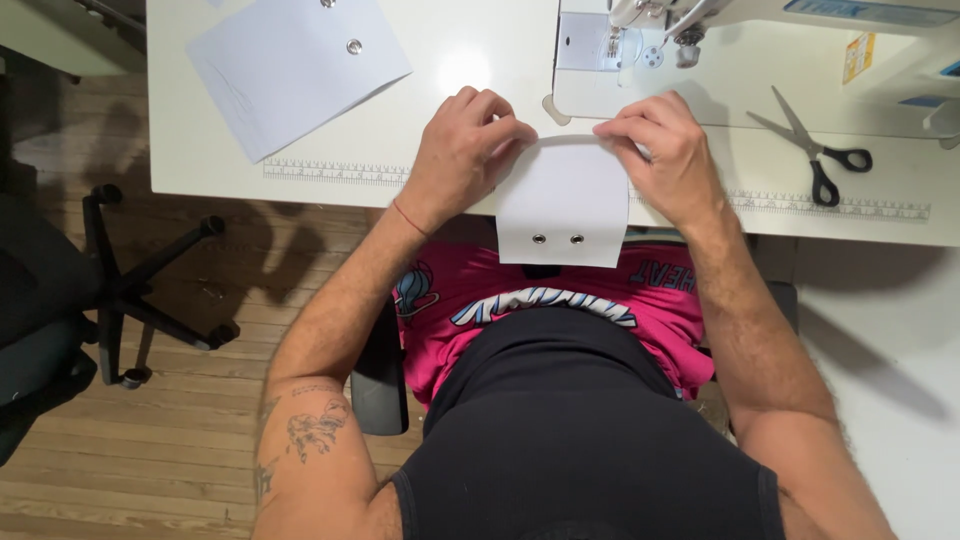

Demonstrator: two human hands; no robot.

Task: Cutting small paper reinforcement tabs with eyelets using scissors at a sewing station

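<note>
A small white fabric piece (563, 205) with two metal eyelets near its lower edge hangs over the front edge of the white table (220, 170). My left hand (462, 150) pinches its upper left corner, fingers curled. At the upper right corner, my right hand (662, 148) grips the same piece. Both hands rest on the table just in front of the sewing machine (700, 30), whose presser foot is beyond my fingers.
Black-handled scissors (815, 150) lie on the table to the right. A stack of white fabric pieces with eyelets (295, 65) lies at the back left. A ruler strip (330, 172) runs along the table's front edge. An office chair base (130, 290) stands on the wooden floor at left.
</note>
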